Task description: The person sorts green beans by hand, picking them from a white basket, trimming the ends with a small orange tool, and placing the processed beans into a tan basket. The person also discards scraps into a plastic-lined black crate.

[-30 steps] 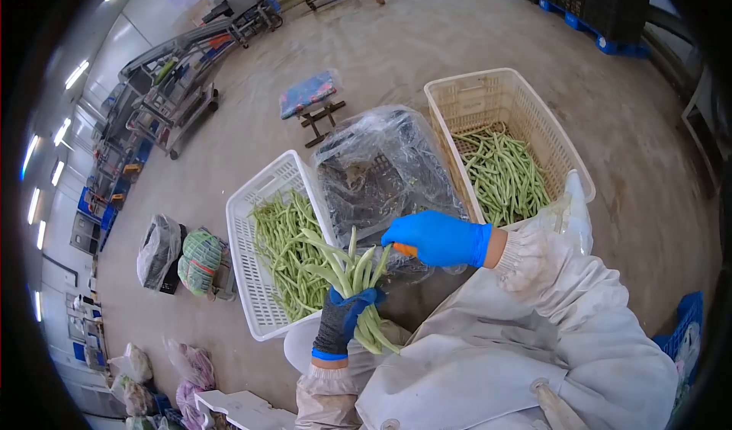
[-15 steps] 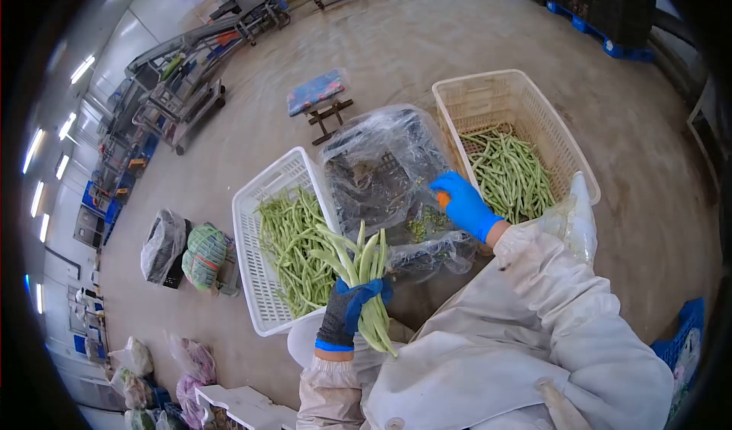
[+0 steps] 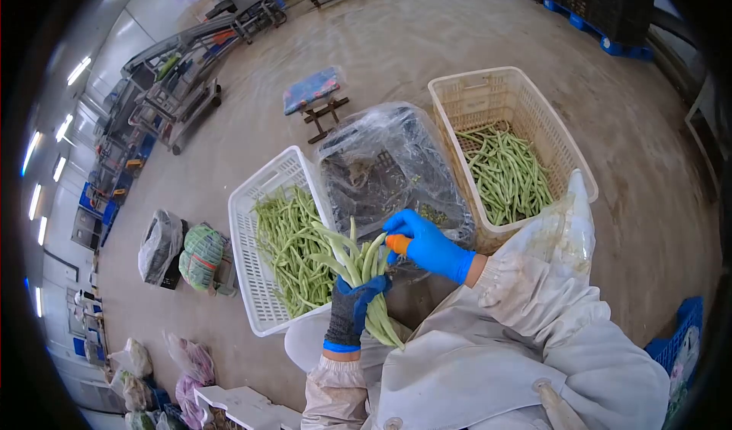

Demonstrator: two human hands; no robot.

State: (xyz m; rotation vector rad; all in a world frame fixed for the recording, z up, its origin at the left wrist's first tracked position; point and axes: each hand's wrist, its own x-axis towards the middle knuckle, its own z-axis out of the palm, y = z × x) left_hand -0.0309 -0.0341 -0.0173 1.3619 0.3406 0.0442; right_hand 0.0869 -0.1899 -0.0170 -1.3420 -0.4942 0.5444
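Head view: right hand (image 3: pixel 427 248), closed on an orange tool (image 3: pixel 397 243), has returned from the crate (image 3: pixel 381 163) to the beans (image 3: pixel 364 258) clenched in left hand (image 3: pixel 351 312); trimming likely resumes.

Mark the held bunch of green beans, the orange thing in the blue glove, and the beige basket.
Bunch of long green beans (image 3: pixel 357 264), head view, stalks above the grip.
Small orange object (image 3: pixel 397 243), head view, its exposed end.
Beige plastic lattice basket (image 3: pixel 482 97), head view, far wall.

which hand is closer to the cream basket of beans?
Right. The right hand, gripping an orange-handled tool, is just beside the cream basket's near corner; the left hand, holding a bunch of green beans, is farther off, by the white basket.
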